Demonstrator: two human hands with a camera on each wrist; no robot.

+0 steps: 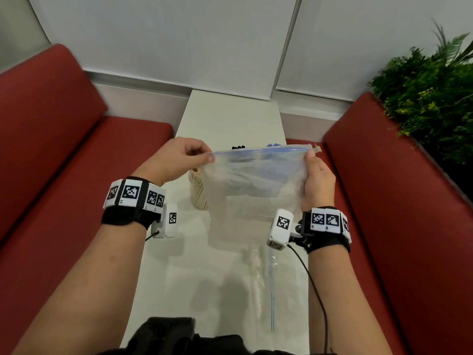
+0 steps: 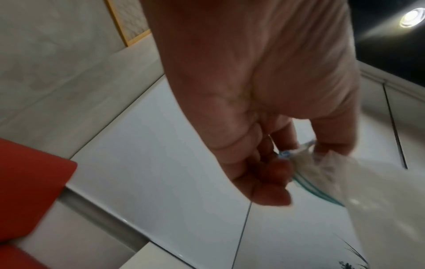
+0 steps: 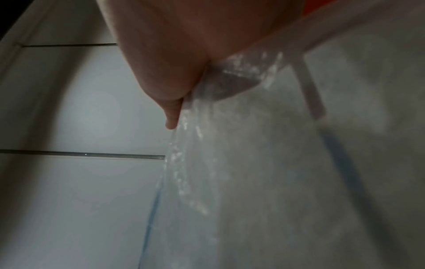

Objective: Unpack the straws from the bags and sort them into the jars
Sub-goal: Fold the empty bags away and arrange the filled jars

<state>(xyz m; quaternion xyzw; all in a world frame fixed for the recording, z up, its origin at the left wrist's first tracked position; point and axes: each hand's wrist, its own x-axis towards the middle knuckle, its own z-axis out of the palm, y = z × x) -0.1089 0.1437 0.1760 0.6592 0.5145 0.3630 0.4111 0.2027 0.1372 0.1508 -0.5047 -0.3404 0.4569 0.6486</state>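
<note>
Both hands are holding 1 clear blue-zippered plastic bag [image 1: 252, 180] taut above the white table [image 1: 225, 119]: left hand [image 1: 176, 157] pinching 1 corner, right hand [image 1: 318, 178] gripping the other. Unpacking seems underway; next, the zipper probably needs parting.

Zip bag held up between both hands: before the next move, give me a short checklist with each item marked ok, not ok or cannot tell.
1. Left hand pinches the left corner of the zip bag at its blue seal strip: ok.
2. Right hand holds the bag's right edge near the top: ok.
3. Bag lifted off the white table: ok.
4. Seal open: cannot tell; the strip looks like one straight line in the head view.
5. Straws left inside this bag: cannot tell; the plastic is hazy.
6. Jar with pale straws stands on the table behind the bag's left side, in reach: ok.
7. Second bag lies flat on the table nearer the person: ok.
</note>
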